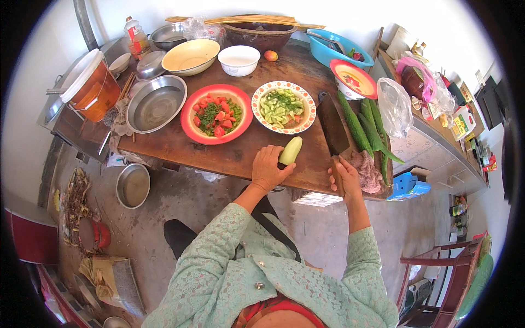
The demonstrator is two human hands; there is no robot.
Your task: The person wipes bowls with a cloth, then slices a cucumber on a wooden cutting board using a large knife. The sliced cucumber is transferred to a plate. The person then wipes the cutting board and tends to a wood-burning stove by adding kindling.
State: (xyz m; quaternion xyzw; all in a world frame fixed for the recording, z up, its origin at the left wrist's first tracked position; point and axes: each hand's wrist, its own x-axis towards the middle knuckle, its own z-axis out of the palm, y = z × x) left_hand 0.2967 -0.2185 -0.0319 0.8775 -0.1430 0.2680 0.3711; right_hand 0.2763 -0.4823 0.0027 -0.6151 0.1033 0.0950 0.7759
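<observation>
Mid-frame, a pale green oblong vegetable (292, 149) was pinched in the left hand (267, 165) near the front edge of the brown wooden desk (180, 146), seemingly for steadiness. Right of centre, a dark broad-bladed metal cleaver (332, 127) was gripped by its wooden handle (338, 176) in the right hand (349, 177), perhaps for control. A red-rimmed round dish (216, 140) was set beyond, presumably leaving working room.

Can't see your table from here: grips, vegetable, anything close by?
Left grip: holding pale green vegetable near edge of table. Right grip: on cleaver. Long cucumbers beside blade; pink cloth close to right grip.
</observation>
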